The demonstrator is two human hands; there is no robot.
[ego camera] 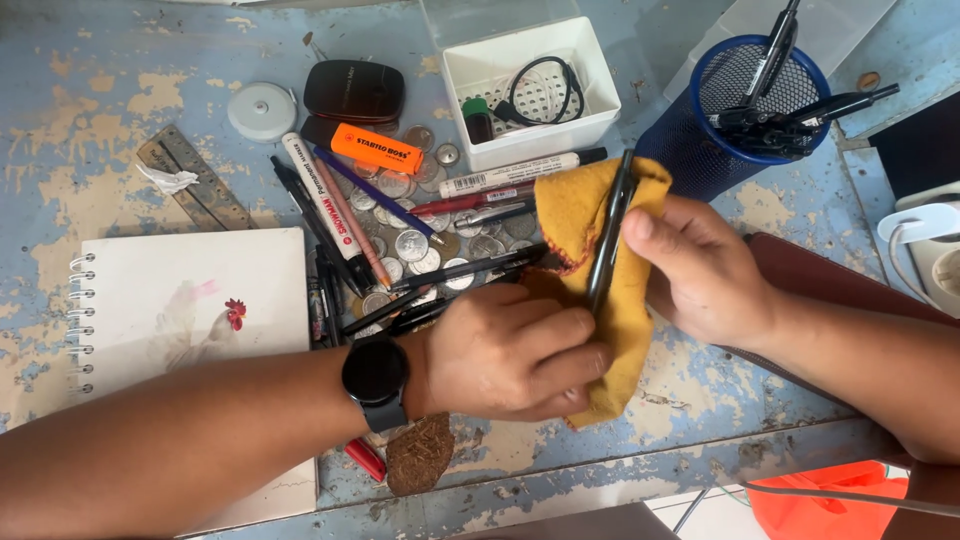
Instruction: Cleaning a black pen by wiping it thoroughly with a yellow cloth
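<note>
Surface: a table (pixel 120 60) with pale blue paint is flaking to bare tan patches across the whole top; its front edge is running along the bottom of the view.
Far left of the grip: a spiral notebook (pixel 190 310) with a small rooster drawing is lying flat, and the left forearm is crossing over its lower corner.
Above the notebook: a metal ruler (pixel 195 180) is lying at a slant, with a round white tape measure (pixel 261 110) further up.
Just left of the grip: a heap of pens and markers (pixel 400 240) is lying over scattered coins (pixel 410 245); an orange highlighter (pixel 377 148) is resting at its upper edge, below a black oval case (pixel 354 90).
Left hand (pixel 510 350): wearing a black watch at the wrist, it is closing around the lower part of the yellow cloth (pixel 620 330) and the bottom end of the dark pen (pixel 608 235).
Dark pen: it is standing nearly upright between both hands, lying against the cloth.
Right hand (pixel 700 270): its thumb and fingers are pinching the pen's upper half through the cloth.
Above the grip: a white plastic box (pixel 470 70) is holding a black cable.
Upper right of the grip: a blue mesh pen cup (pixel 700 150) is holding several black pens.
Right of the grip: a brown leather pouch (pixel 830 280) is lying under the right forearm.
Room: only the tabletop is showing clearly; an orange object (pixel 830 500) is showing below the table edge.
</note>
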